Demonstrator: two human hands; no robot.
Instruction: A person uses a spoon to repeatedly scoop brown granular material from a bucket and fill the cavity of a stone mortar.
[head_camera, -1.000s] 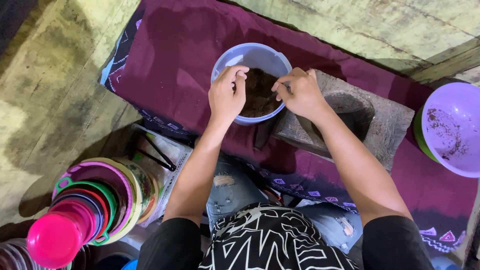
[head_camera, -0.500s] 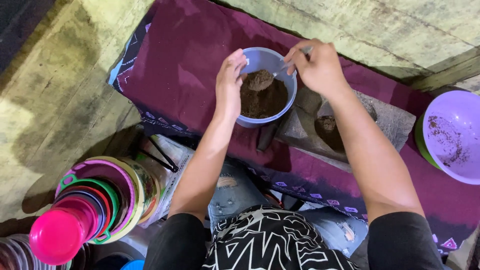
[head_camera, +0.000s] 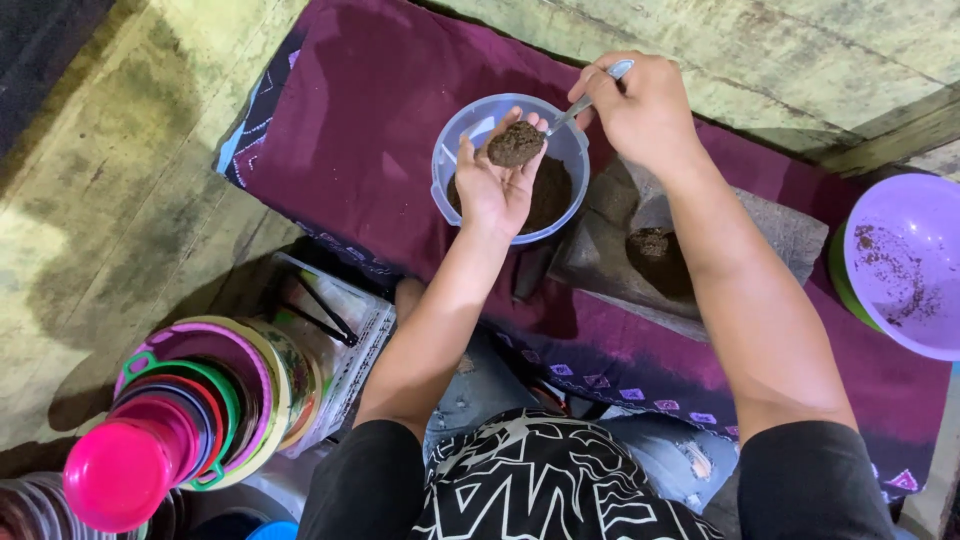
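My left hand is cupped palm up over a pale blue plastic bowl, with a lump of dark brown paste resting on the fingers. More of the brown paste lies inside the bowl. My right hand grips a metal spoon whose tip touches the lump. Under my right forearm a grey stone slab carries a smear of the same paste.
A maroon patterned cloth covers the ground under the bowl and slab. A purple bowl with brown residue sits at the right edge. Nested coloured plastic cups lie at lower left, next to a clear packet.
My left hand turned palm up and now holds a lump of paste above the bowl. My right hand lifted from the slab with the spoon and brought it to the lump.
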